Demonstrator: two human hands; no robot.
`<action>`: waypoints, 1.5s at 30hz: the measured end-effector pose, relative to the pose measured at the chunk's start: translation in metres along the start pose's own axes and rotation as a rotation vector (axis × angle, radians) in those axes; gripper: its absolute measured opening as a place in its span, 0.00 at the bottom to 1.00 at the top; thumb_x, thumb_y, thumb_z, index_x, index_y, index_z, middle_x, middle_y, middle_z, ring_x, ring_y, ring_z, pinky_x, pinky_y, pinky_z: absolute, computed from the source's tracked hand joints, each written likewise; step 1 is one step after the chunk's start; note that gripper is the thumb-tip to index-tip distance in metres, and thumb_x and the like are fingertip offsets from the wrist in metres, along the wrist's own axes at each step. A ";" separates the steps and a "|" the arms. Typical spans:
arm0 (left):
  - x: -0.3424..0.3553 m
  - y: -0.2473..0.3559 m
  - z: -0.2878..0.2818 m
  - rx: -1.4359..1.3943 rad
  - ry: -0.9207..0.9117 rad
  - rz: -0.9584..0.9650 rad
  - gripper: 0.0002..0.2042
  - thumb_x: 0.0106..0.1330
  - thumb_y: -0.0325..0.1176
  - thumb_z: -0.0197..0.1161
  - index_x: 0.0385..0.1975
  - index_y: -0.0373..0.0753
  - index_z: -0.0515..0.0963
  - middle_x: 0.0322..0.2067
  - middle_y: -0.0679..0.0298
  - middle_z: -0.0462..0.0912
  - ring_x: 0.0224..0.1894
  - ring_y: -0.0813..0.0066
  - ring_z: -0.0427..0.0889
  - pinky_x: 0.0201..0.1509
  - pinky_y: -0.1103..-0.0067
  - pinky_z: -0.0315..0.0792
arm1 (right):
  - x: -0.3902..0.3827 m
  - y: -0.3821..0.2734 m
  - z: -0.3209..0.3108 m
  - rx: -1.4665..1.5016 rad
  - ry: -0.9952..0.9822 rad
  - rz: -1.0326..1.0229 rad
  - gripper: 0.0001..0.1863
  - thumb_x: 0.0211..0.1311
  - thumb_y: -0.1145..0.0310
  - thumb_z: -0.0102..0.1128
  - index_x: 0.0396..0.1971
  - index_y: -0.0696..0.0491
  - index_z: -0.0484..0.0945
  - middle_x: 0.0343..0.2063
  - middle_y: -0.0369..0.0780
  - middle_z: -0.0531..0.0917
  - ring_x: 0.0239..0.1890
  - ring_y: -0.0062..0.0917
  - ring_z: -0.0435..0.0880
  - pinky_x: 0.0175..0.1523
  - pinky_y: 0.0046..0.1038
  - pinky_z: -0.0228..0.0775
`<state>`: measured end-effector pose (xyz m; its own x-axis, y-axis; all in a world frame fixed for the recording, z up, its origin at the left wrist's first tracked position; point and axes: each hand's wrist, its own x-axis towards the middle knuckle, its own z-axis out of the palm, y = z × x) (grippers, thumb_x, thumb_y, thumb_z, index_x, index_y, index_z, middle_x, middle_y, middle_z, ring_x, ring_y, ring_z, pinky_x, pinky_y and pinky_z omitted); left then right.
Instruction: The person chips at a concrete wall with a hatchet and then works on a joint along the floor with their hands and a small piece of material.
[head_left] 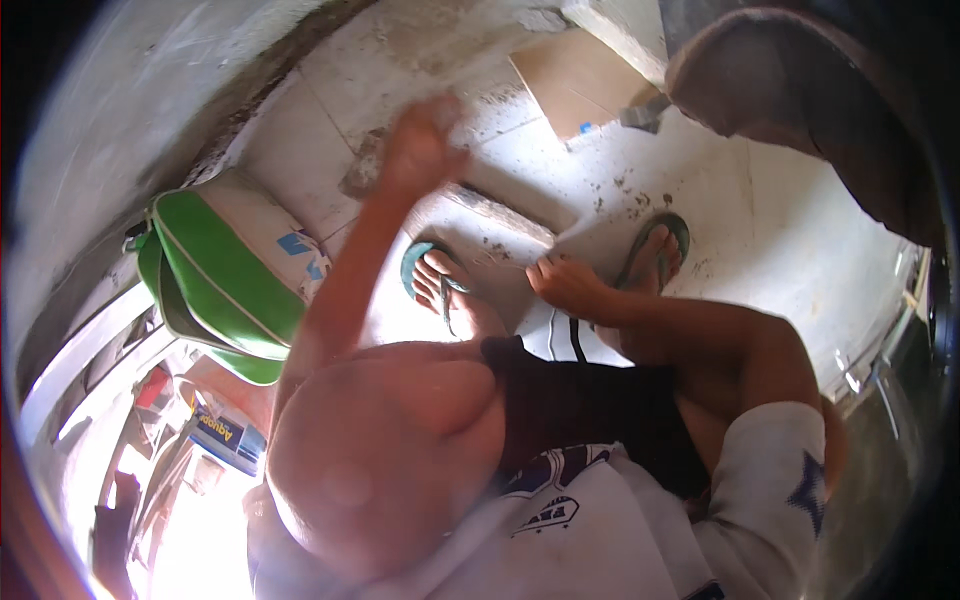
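Note:
My right hand (570, 286) is closed in a pinch between my feet, in front of my right shin. A thin pale strand (503, 262) runs leftward from its fingertips; its far end is too faint to follow. My left hand (420, 148) is raised farther out to the left, smeared by motion, so its fingers and anything in them cannot be made out. Beneath and between the hands, a narrow wooden strip (500, 212) lies slantwise on the floor. Below my right hand, a black cord (577, 340) and a thin white cord (552, 333) hang down.
A green and white bag (225, 270) stands at the left, with a blue and white package (228, 440) nearer me. A flat brown board (580, 82) and a small grey block (645, 113) lie ahead. Dark crumbs dot the tiled floor. A large brown object (790, 90) fills the far right.

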<state>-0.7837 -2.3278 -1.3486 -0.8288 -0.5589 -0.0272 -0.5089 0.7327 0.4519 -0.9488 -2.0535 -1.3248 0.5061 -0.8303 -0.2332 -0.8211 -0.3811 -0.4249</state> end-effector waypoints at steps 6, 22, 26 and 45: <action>-0.067 0.041 0.000 -0.079 -0.187 0.291 0.25 0.50 0.33 0.69 0.52 0.49 0.75 0.50 0.62 0.73 0.57 0.61 0.70 0.66 0.62 0.62 | -0.003 -0.010 0.002 0.016 -0.074 0.083 0.03 0.53 0.70 0.55 0.23 0.51 0.72 0.22 0.39 0.78 0.24 0.25 0.83 0.23 0.27 0.76; -0.068 0.014 -0.049 0.109 0.036 -0.382 0.14 0.57 0.26 0.58 0.44 0.41 0.79 0.49 0.58 0.76 0.56 0.62 0.73 0.68 0.61 0.58 | 0.106 0.138 -0.161 0.530 0.516 0.375 0.12 0.59 0.78 0.56 0.42 0.58 0.69 0.25 0.46 0.81 0.25 0.37 0.81 0.30 0.33 0.71; -0.015 0.071 -0.042 -1.019 0.126 -0.553 0.16 0.73 0.42 0.50 0.50 0.37 0.75 0.47 0.58 0.79 0.51 0.69 0.77 0.60 0.71 0.67 | 0.172 0.121 -0.209 1.160 0.305 0.350 0.13 0.62 0.76 0.58 0.46 0.55 0.69 0.25 0.38 0.81 0.26 0.18 0.78 0.30 0.20 0.69; -0.027 0.094 -0.077 -1.254 0.019 -0.551 0.06 0.66 0.30 0.60 0.33 0.33 0.78 0.27 0.63 0.83 0.33 0.78 0.81 0.40 0.79 0.74 | 0.175 0.099 -0.212 1.324 0.321 0.399 0.11 0.58 0.80 0.57 0.41 0.61 0.81 0.39 0.39 0.85 0.41 0.19 0.80 0.52 0.21 0.69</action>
<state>-0.7917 -2.2738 -1.2368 -0.5809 -0.6738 -0.4567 -0.2102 -0.4179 0.8838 -0.9974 -2.3226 -1.2219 0.0748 -0.9129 -0.4012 0.0477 0.4051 -0.9130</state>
